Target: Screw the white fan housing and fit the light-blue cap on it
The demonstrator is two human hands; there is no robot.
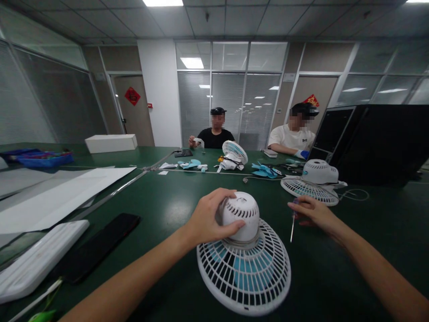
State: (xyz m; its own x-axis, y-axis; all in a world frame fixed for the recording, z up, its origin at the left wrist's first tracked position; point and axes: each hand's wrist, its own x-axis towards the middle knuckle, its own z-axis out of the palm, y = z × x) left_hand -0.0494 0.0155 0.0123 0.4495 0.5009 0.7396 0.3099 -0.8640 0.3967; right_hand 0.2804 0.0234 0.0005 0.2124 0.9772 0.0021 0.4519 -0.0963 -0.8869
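Note:
A white fan (246, 261) lies face down on the green table, its round grille below and its slotted motor housing on top. Light blue blades show through the bars. My left hand (214, 214) is wrapped round the housing, thumb in front and fingers behind. To the right of the fan, my right hand (313, 214) grips a screwdriver (292, 228) by its handle. The metal shaft points down, apart from the fan. My fingers hide most of the handle.
A second fan (318, 176) lies face down at the right, beside a large black case (378, 143). Another fan (233, 156) and blue blades (264, 170) are farther back. Two people sit across the table. A black phone (100, 243) and a white power strip (43, 264) lie at left.

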